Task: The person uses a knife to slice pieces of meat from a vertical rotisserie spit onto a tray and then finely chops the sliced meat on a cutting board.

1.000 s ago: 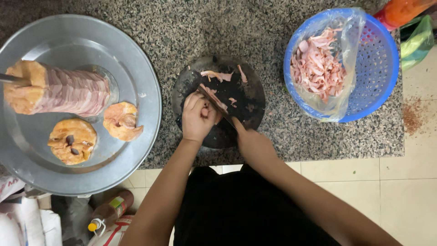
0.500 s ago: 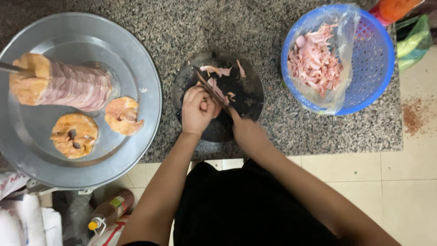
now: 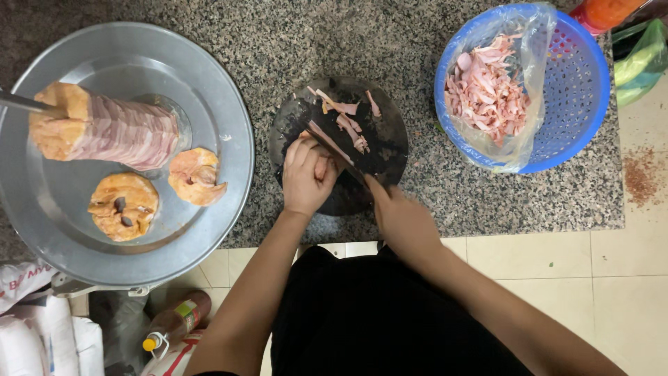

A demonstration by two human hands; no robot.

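Note:
A round dark chopping board (image 3: 379, 132) lies on the speckled granite slab, with several pink meat strips (image 3: 348, 118) on it. My left hand (image 3: 306, 174) presses a piece of meat (image 3: 321, 167) down on the board's near left part, fingers curled over it. My right hand (image 3: 400, 216) grips the handle of a knife (image 3: 341, 150), whose blade runs diagonally up-left across the board beside my left fingers. The handle itself is hidden in my fist.
A big round metal tray (image 3: 223, 104) at left holds a stacked meat roll on a skewer (image 3: 111, 129) and two orange-pink slices (image 3: 195, 175). A blue basket (image 3: 577, 83) at right holds a clear bag of cut meat (image 3: 487, 90). Bottles and white sacks (image 3: 42, 327) sit at lower left on the tiled floor.
The knife blade has shifted slightly against the meat under my left hand. The view has tilted a little; the tray and basket stay where they were.

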